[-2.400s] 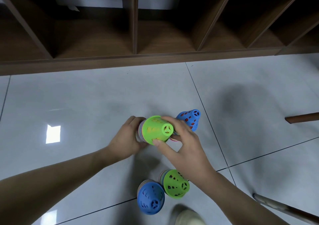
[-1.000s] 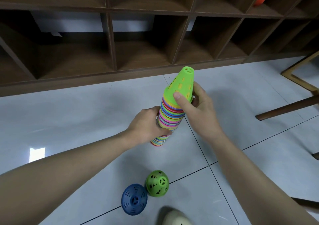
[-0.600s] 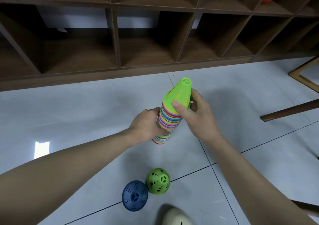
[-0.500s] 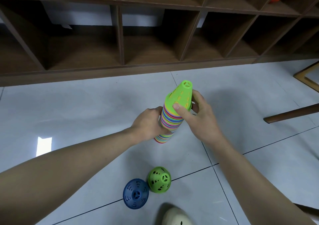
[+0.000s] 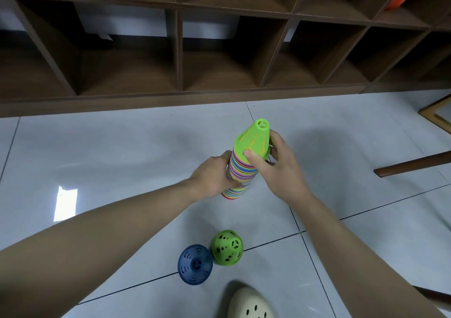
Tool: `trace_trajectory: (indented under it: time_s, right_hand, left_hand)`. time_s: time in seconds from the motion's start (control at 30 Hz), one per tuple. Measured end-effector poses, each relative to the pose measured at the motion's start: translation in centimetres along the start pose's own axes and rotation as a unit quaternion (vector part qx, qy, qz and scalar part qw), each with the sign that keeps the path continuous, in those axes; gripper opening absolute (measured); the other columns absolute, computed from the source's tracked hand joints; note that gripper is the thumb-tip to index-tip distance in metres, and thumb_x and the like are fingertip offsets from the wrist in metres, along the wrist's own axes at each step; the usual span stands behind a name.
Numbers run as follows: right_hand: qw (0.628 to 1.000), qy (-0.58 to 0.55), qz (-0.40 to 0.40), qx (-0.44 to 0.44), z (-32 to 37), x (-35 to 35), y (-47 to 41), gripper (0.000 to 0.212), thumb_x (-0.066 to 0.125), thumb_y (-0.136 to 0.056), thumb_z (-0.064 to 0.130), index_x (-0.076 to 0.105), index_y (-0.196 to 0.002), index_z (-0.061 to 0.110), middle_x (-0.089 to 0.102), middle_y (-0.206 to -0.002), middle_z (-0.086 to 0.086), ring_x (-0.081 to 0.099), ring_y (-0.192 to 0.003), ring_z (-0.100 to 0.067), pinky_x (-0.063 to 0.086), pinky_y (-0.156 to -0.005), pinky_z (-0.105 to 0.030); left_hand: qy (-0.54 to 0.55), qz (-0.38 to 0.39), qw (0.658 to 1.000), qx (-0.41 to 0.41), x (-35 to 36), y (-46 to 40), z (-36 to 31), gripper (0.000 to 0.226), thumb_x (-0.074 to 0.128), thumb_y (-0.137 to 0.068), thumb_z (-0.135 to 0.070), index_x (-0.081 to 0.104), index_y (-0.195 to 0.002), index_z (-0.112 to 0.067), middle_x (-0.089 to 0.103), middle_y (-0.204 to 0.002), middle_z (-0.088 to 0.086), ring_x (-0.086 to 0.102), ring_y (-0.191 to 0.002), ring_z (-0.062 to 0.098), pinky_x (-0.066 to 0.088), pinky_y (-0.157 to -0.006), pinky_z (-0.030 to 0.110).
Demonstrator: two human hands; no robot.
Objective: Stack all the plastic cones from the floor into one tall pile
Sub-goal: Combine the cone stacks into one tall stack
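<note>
A tall pile of many-coloured plastic cones stands on the tiled floor, topped by a green cone. My left hand grips the pile around its middle from the left. My right hand holds the green top cone, thumb on its front rim and fingers behind it. Nearer to me, a blue cone and a green cone stand side by side on the floor, each seeming to top a short pile.
A dark wooden shelf unit with open compartments runs along the back. A wooden chair leg reaches in from the right. A cream clog shows at the bottom edge.
The pile was tilted in my hands 2.4 s ago and has been set upright on the floor. Over the last second both hands keep their hold and little else moves.
</note>
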State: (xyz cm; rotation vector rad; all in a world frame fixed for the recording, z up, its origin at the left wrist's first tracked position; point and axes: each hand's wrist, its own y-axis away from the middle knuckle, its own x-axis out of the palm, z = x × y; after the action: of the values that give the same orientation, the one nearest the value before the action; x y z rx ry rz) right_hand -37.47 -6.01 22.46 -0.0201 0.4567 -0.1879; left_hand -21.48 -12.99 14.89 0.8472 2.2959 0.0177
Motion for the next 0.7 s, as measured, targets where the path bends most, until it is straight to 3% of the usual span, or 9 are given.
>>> trace_trajectory:
  time_s: [0.17,0.33,0.4,0.47,0.53,0.63,0.7]
  right_hand:
    - [1.000,-0.019,0.011,0.017,-0.3,-0.3,0.0,0.048,0.075,-0.089,0.025,0.055,-0.133,0.020,0.066,-0.118,0.009,0.063,-0.109,-0.006,0.051,-0.084,-0.020]
    - [0.998,-0.029,-0.017,0.058,-0.5,-0.2,1.8,0.086,0.078,-0.079,0.047,0.034,-0.150,0.026,0.051,-0.141,0.011,0.051,-0.127,0.000,0.048,-0.102,-0.033]
    - [0.993,-0.011,-0.088,0.074,-0.7,0.1,4.4,0.084,0.073,-0.078,0.055,0.035,-0.147,0.026,0.052,-0.135,0.009,0.051,-0.123,0.003,0.048,-0.101,-0.030]
    - [0.992,0.004,-0.114,0.063,-1.7,0.8,7.7,0.066,0.066,-0.077,0.054,0.043,-0.134,0.034,0.057,-0.121,0.010,0.058,-0.111,-0.002,0.049,-0.089,-0.026]
    - [0.996,0.029,-0.042,0.076,-3.4,1.6,10.9,0.052,0.063,-0.074,0.039,0.046,-0.124,0.045,0.058,-0.119,0.010,0.059,-0.107,-0.007,0.049,-0.083,-0.027]
    - [0.972,0.119,0.170,0.108,-5.8,2.8,14.8,0.071,0.065,-0.070,0.040,0.038,-0.135,0.051,0.041,-0.137,0.024,0.046,-0.123,0.002,0.046,-0.098,-0.027]
    - [0.964,0.130,0.205,0.108,-6.7,3.9,16.2,0.086,0.074,-0.074,0.035,0.029,-0.146,0.048,0.032,-0.141,0.031,0.039,-0.131,0.004,0.041,-0.106,-0.023]
  left_hand:
    - [-0.018,0.013,1.000,-0.008,-0.7,1.1,1.1,0.070,0.075,-0.085,-0.037,0.044,-0.145,-0.018,0.061,-0.134,0.005,0.058,-0.122,0.021,0.050,-0.097,0.035]
    - [-0.015,0.007,0.999,-0.045,-1.2,3.5,3.8,0.044,0.069,-0.091,-0.024,0.055,-0.131,-0.013,0.065,-0.117,0.005,0.064,-0.097,0.022,0.051,-0.087,0.030]
    - [-0.006,0.030,0.997,-0.066,-1.0,4.4,5.0,0.032,0.068,-0.092,-0.021,0.061,-0.122,-0.013,0.067,-0.106,0.000,0.064,-0.090,0.020,0.054,-0.083,0.031]
    - [-0.008,0.060,0.995,-0.077,-0.6,5.0,6.0,0.025,0.067,-0.092,-0.019,0.064,-0.116,-0.015,0.066,-0.098,-0.005,0.062,-0.086,0.017,0.054,-0.078,0.029]
    - [-0.016,0.084,0.993,-0.077,0.2,5.3,6.8,0.020,0.067,-0.091,-0.018,0.065,-0.111,-0.017,0.065,-0.098,-0.005,0.061,-0.089,0.015,0.048,-0.077,0.022]
    - [-0.012,0.113,0.990,-0.084,1.8,5.4,7.4,0.014,0.066,-0.093,-0.020,0.067,-0.107,-0.017,0.065,-0.100,-0.005,0.061,-0.095,0.014,0.045,-0.080,0.020]
    - [-0.028,0.141,0.986,-0.086,3.1,5.3,7.4,0.019,0.063,-0.095,-0.023,0.068,-0.111,-0.016,0.066,-0.106,-0.002,0.059,-0.096,0.014,0.042,-0.076,0.019]
